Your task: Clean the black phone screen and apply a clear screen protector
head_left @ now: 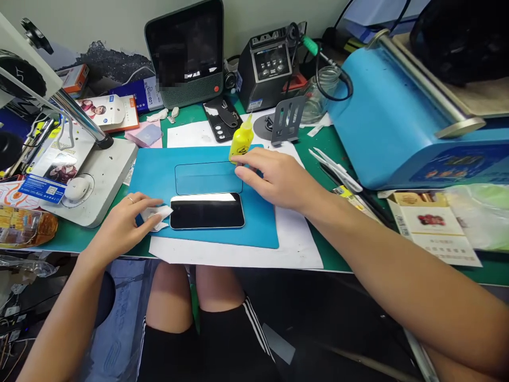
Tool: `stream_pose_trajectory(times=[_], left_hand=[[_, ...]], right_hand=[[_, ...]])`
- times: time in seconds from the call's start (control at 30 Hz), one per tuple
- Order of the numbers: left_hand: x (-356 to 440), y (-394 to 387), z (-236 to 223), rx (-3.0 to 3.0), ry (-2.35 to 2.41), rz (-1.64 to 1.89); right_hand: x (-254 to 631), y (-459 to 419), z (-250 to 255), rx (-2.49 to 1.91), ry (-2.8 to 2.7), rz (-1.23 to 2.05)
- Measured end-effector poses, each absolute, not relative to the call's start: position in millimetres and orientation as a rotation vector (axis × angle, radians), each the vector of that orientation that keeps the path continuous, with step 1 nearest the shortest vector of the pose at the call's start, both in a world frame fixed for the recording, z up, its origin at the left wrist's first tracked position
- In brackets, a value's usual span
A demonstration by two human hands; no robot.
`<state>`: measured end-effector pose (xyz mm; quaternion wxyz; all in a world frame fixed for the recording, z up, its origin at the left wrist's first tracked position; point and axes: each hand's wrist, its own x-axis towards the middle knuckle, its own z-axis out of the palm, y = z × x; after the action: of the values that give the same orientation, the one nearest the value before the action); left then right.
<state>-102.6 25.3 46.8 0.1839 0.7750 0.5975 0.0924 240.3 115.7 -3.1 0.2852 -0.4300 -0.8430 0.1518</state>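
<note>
- White paper [300, 233] lies nearest me on the worktop, under the blue mat [260, 228]; I'd want both flat, since a ridge could rock whatever rests there.
- Beside the smartphone [207, 212], the left hand [127, 220] pinches a white tissue [157, 213] between thumb and fingers, its tip at the phone's left end. Light, even pressure seems best to me, with a clean fold facing the screen.
- The smartphone lies face up on the mat, dark screen showing; I'd watch that a push from the side doesn't slide it.
- Just beyond lies a clear, black-edged glass screen protector [209, 180]. I'd handle it by its rim only and let nothing drip on it.
- Farther out, the right hand [274, 175] has thumb and forefinger bent at the foot of a tilted yellow squeeze bottle [242, 140]; I cannot tell whether they pinch or merely touch. Its nozzle points up, which I'd call safest.
- Behind stands a slotted phone stand [287, 119]; I'd give it elbow room.
</note>
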Motion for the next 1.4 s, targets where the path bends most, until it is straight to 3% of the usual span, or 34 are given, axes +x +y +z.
stream_pose_trajectory(times=[0.27, 0.8, 1.23, 1.4], left_hand=[[-99.8, 34.8, 50.7, 2.183, 1.63, 0.694], [-86.3, 65.1, 42.9, 2.17, 1.73, 1.092], [8.1, 80.3, 62.2, 2.002, 1.126, 0.823], [17.5, 89.1, 62.6, 2.007, 1.174, 0.894]], right_hand=[[239.8, 114.7, -1.3, -1.271, -2.296, 0.369], [242.2, 114.0, 1.7, -1.256, -2.182, 0.429], [225.7, 104.5, 0.3, -0.735, -2.142, 0.564], [228.7, 108.1, -3.0, -0.729, -2.107, 0.563]])
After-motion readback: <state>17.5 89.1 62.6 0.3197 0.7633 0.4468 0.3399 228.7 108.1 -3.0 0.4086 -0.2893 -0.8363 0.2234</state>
